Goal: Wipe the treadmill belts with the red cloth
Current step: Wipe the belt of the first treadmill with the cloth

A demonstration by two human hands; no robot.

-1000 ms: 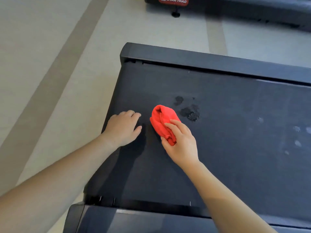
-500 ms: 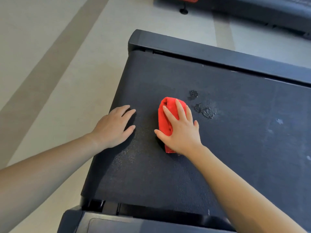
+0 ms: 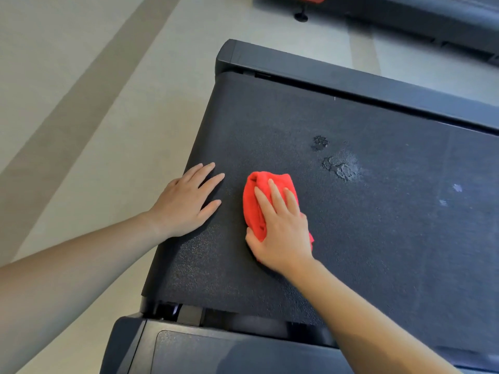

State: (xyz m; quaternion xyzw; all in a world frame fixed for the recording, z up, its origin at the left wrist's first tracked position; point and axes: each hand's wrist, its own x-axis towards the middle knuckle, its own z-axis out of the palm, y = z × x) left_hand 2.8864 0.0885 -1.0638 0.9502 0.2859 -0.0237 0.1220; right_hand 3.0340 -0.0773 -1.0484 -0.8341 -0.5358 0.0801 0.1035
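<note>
A black textured treadmill belt (image 3: pixel 378 238) fills the middle and right of the head view. A folded red cloth (image 3: pixel 255 201) lies on it near the belt's left end. My right hand (image 3: pixel 280 225) lies flat on the cloth with straight fingers and presses it onto the belt. My left hand (image 3: pixel 186 202) rests flat on the belt's left edge, fingers spread, a little left of the cloth. Wet dark spots (image 3: pixel 341 166) sit on the belt just beyond and right of the cloth, and small pale marks (image 3: pixel 456 188) lie further right.
The treadmill's dark side rail (image 3: pixel 351 79) runs along the far edge and its near frame (image 3: pixel 216 352) along the bottom. A second treadmill (image 3: pixel 421 14) stands at the top right. Pale floor with a darker stripe (image 3: pixel 81 90) lies to the left.
My right hand went from gripping the cloth's side to lying flat on top of it. My left hand's fingers straightened and spread on the belt edge. The view shifted closer.
</note>
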